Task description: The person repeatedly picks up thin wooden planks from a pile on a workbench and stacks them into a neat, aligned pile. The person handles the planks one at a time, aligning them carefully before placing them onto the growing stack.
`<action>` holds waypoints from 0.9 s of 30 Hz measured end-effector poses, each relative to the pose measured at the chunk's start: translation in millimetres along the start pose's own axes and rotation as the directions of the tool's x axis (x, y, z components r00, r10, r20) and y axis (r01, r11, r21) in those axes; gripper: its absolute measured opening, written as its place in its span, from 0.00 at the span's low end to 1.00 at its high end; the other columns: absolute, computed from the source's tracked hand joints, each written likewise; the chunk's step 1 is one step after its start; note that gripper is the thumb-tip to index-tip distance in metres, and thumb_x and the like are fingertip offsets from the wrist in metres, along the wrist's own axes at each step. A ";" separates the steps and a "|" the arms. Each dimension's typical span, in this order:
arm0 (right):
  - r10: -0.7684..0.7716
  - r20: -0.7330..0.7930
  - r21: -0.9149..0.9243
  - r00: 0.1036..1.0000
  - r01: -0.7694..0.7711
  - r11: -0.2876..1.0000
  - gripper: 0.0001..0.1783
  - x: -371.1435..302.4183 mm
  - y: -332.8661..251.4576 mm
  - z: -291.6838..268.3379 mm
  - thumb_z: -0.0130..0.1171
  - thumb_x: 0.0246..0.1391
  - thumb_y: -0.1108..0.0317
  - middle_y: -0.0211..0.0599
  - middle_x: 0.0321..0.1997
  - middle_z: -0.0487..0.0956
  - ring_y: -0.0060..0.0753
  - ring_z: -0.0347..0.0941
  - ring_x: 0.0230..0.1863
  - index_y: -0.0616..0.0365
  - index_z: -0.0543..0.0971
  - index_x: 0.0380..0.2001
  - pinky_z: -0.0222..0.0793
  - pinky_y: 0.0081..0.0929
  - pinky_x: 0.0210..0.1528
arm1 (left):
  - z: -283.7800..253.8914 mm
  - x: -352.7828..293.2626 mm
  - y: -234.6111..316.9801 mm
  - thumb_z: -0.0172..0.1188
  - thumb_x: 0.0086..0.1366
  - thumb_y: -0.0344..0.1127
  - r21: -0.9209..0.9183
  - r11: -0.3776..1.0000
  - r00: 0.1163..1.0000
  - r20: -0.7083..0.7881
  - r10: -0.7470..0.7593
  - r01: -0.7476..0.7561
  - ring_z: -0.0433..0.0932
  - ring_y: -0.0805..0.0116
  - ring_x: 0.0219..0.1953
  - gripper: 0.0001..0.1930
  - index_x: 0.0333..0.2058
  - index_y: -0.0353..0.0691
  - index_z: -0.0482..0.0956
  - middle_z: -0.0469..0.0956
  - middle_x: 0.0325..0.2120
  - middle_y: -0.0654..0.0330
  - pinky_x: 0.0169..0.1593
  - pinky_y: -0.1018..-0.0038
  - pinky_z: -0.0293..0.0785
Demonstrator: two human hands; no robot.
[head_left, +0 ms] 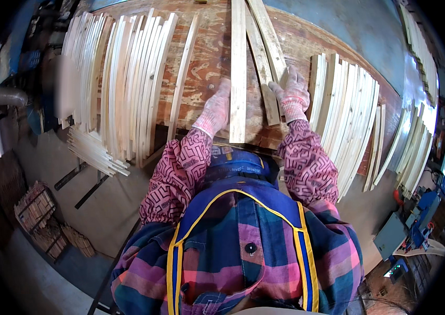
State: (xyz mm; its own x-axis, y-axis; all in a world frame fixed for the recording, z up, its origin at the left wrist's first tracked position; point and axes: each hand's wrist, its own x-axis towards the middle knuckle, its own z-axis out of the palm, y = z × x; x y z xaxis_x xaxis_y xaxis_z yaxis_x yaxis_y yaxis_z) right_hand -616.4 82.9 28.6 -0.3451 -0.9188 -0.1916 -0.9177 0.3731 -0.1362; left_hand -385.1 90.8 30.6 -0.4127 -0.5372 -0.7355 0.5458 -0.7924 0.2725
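A pale wooden strip (238,73) stands out in front of me, its near end toward my waist. My left hand (217,107), in a whitish-pink glove, lies along its left edge with the fingers stretched forward. To its right, two more strips slant away; one slanting strip (263,79) ends between my hands. The rightmost slanting strip (269,39) runs into my gloved right hand (291,94). There the thumb is on its left side and the fingers are on its right. Part of that strip is hidden under the hand.
Rows of strips (141,79) lie on the left of the worn wooden tabletop (209,47), with a single strip (184,73) beside them. Another row (345,110) lies at the right. Bundled wood (36,210) sits at lower left; a grey-green machine box (392,236) stands at lower right.
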 end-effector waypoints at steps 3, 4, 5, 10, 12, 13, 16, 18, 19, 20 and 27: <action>0.146 0.291 -0.039 0.946 -0.141 0.989 0.54 -2.1 -1.6 4.3 0.65 0.52 0.43 0.54 0.66 0.68 0.53 0.70 0.63 0.42 0.47 0.74 0.66 0.45 0.64 | -2.3 -13.2 1.6 0.60 0.68 0.44 0.193 0.965 0.980 0.125 0.153 -0.175 0.82 0.61 0.35 0.25 0.57 0.33 0.72 0.81 0.39 0.54 0.40 0.65 0.84; 0.124 0.273 -0.024 0.954 -0.122 0.992 0.52 -9.2 -10.0 -1.2 0.65 0.53 0.45 0.56 0.65 0.68 0.55 0.69 0.63 0.39 0.48 0.74 0.66 0.45 0.65 | -8.5 -18.4 2.3 0.62 0.64 0.34 0.272 0.931 0.970 0.039 0.242 -0.243 0.82 0.63 0.34 0.23 0.57 0.34 0.73 0.81 0.38 0.56 0.39 0.69 0.83; 0.096 0.300 0.057 0.949 -0.119 0.991 0.51 -20.1 -20.1 -6.7 0.65 0.54 0.47 0.56 0.65 0.69 0.55 0.69 0.63 0.42 0.48 0.74 0.66 0.45 0.64 | -18.1 -26.4 5.3 0.62 0.63 0.33 0.327 0.908 0.963 0.025 0.268 -0.261 0.81 0.64 0.35 0.23 0.57 0.35 0.73 0.81 0.38 0.56 0.39 0.70 0.82; -0.199 0.287 0.949 0.937 -0.249 0.196 0.32 -68.9 -29.6 63.5 0.55 0.60 0.61 0.54 0.52 0.78 0.53 0.78 0.49 0.64 0.63 0.64 0.76 0.39 0.54 | -69.1 -86.4 40.9 0.61 0.63 0.29 0.549 0.641 0.792 0.066 0.607 -0.536 0.79 0.68 0.43 0.23 0.57 0.35 0.75 0.80 0.45 0.56 0.47 0.74 0.77; -0.214 0.556 0.795 0.804 -0.589 -0.145 0.24 -72.0 -34.7 81.3 0.51 0.59 0.65 0.53 0.44 0.81 0.50 0.80 0.39 0.66 0.70 0.57 0.81 0.41 0.44 | -132.8 -106.5 70.8 0.62 0.65 0.33 0.983 0.001 0.553 0.102 0.827 -0.184 0.79 0.67 0.42 0.23 0.59 0.37 0.73 0.79 0.45 0.54 0.47 0.73 0.77; -0.217 0.613 0.737 0.760 -0.648 -0.189 0.22 -71.9 -40.6 86.0 0.53 0.60 0.65 0.49 0.43 0.81 0.46 0.80 0.41 0.66 0.73 0.54 0.79 0.38 0.46 | -181.5 -116.1 82.8 0.63 0.64 0.36 0.993 -0.002 0.510 0.063 0.858 -0.119 0.74 0.61 0.50 0.28 0.62 0.42 0.68 0.73 0.52 0.53 0.53 0.69 0.74; -0.206 0.755 0.557 0.623 -0.774 -0.300 0.17 -70.4 -59.6 70.4 0.55 0.63 0.63 0.40 0.42 0.81 0.36 0.78 0.44 0.64 0.78 0.49 0.77 0.33 0.49 | -271.5 -147.0 114.9 0.64 0.60 0.39 0.949 -0.118 0.442 -0.025 0.897 0.293 0.61 0.48 0.66 0.41 0.69 0.54 0.54 0.58 0.67 0.49 0.66 0.61 0.64; -0.220 0.769 0.527 0.600 -0.791 -0.311 0.18 -69.0 -55.1 66.2 0.56 0.62 0.64 0.40 0.43 0.81 0.37 0.78 0.45 0.63 0.77 0.51 0.76 0.36 0.51 | -252.4 -161.8 138.6 0.64 0.60 0.36 0.810 -0.229 0.495 -0.086 0.865 0.540 0.58 0.46 0.69 0.44 0.71 0.56 0.50 0.57 0.68 0.48 0.69 0.58 0.59; -0.218 0.744 0.554 0.632 -0.766 -0.327 0.18 -64.6 -49.2 84.2 0.55 0.63 0.64 0.40 0.44 0.81 0.37 0.78 0.46 0.63 0.77 0.51 0.76 0.37 0.52 | -246.8 -163.0 146.3 0.63 0.59 0.34 0.813 -0.205 0.526 -0.141 0.839 0.545 0.58 0.46 0.69 0.44 0.72 0.56 0.50 0.58 0.68 0.47 0.70 0.57 0.57; -0.218 0.721 0.577 0.657 -0.744 -0.336 0.18 -60.6 -42.3 105.5 0.55 0.63 0.65 0.41 0.45 0.81 0.38 0.78 0.46 0.63 0.77 0.52 0.75 0.38 0.52 | -247.3 -161.4 158.4 0.64 0.61 0.40 0.836 -0.230 0.612 -0.152 0.776 0.499 0.56 0.40 0.69 0.49 0.73 0.64 0.39 0.52 0.69 0.40 0.69 0.56 0.60; -0.396 0.605 0.675 0.691 -0.709 -0.206 0.24 -81.0 -88.5 39.2 0.55 0.61 0.67 0.51 0.46 0.79 0.48 0.79 0.42 0.63 0.70 0.59 0.80 0.47 0.47 | -244.4 -157.0 184.5 0.65 0.60 0.43 0.798 -0.115 0.594 -0.334 0.732 0.591 0.62 0.42 0.66 0.51 0.73 0.61 0.37 0.58 0.67 0.40 0.68 0.55 0.60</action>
State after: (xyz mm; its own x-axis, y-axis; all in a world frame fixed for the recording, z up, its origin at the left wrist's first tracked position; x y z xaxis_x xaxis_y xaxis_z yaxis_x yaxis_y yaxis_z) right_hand -499.5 129.4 18.1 0.2441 -0.7047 -0.6662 0.5665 0.6612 -0.4918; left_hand -41.4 99.7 44.8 0.3979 -0.8024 -0.4447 -0.8890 -0.4570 0.0293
